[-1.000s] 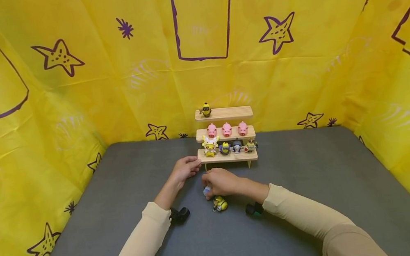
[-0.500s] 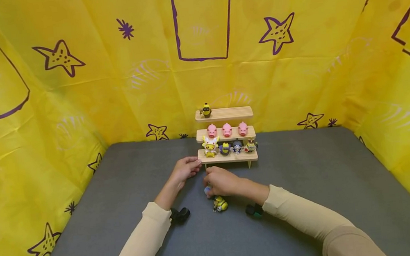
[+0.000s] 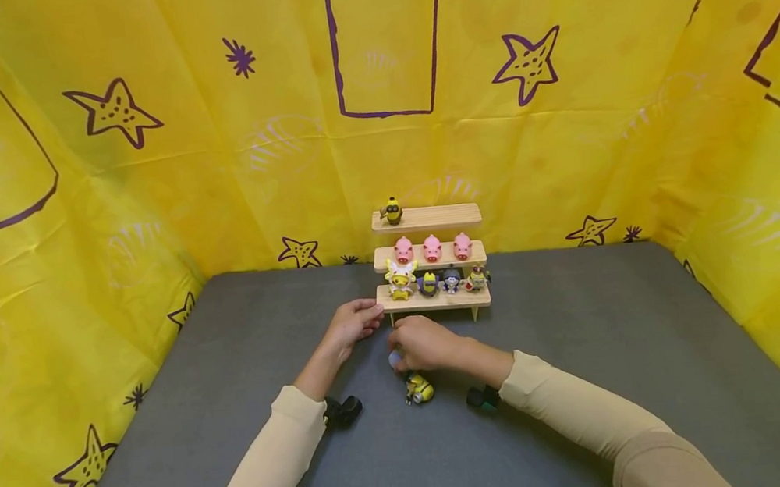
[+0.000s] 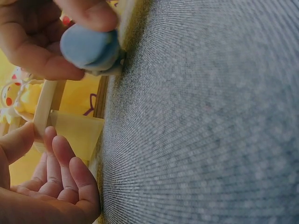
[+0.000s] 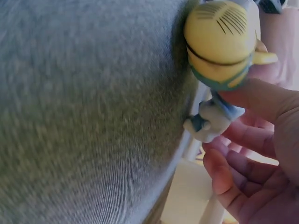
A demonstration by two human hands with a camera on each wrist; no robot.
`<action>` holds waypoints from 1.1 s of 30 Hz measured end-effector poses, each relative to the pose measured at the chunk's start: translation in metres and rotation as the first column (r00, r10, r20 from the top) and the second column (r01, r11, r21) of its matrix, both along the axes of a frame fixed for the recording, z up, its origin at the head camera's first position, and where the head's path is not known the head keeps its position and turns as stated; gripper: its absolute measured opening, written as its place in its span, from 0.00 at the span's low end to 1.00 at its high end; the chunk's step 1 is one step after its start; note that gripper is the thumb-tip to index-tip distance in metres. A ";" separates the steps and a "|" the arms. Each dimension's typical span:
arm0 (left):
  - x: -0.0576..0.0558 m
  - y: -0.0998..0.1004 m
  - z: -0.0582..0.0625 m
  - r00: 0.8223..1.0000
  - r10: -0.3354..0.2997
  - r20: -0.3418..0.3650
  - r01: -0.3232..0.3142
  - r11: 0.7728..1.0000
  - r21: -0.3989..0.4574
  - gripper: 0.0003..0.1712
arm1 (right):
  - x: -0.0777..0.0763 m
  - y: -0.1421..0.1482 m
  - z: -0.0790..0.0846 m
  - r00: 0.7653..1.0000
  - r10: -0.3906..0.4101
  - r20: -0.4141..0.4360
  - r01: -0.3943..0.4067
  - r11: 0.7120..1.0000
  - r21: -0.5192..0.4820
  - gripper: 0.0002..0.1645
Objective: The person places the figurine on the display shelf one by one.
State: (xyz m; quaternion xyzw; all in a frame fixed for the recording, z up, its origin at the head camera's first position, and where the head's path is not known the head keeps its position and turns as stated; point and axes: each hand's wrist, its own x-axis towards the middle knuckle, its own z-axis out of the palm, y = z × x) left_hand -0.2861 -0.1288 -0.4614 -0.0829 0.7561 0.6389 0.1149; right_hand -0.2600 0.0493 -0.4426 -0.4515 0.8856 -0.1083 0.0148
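My left hand [image 3: 350,324] pinches the left end of the lowest board of a wooden display stand [image 3: 433,300]; in the left wrist view its thumb and index fingertip lie on either side of the board. Just in front of the stand, my right hand [image 3: 426,343] holds a small blue-and-white figurine [image 5: 212,122] between thumb and fingers, low over the table. The figurine's round light-blue top [image 4: 84,46] faces the left wrist camera. A yellow toy figurine [image 3: 418,389] with a dark band round its head lies on the table right beside the right hand.
Several small figurines [image 3: 427,283] stand on the lowest board, three pink pigs [image 3: 431,248] on the middle one, and one yellow figure [image 3: 392,210] at the top left. A grey cloth [image 3: 581,319] covers the table. Yellow printed fabric [image 3: 214,174] encloses the back and sides.
My right hand shifts very slightly to the right with the blue-and-white figurine, whose visible top turns a little. My left hand stays at the stand's board.
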 end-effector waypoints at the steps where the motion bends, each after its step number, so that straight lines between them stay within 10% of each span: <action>1: 0.000 0.000 0.001 1.000 0.001 0.000 -0.001 1.000 -0.001 0.22 | -0.001 0.001 0.001 1.000 -0.006 0.013 0.006 1.000 -0.015 0.12; 13: 0.003 0.001 0.003 1.000 -0.005 0.028 0.005 1.000 0.003 0.23 | -0.003 0.011 0.002 0.997 -0.033 0.065 0.043 0.987 -0.153 0.10; 24: 0.027 0.007 0.036 0.999 -0.027 0.018 0.028 1.000 -0.005 0.22 | -0.015 0.028 0.028 0.960 -0.002 0.280 0.093 0.945 -0.314 0.08; 33: 0.005 0.000 0.007 1.000 -0.012 0.012 0.012 1.000 0.003 0.22 | -0.029 0.046 0.071 0.967 -0.024 0.254 0.119 0.923 -0.365 0.10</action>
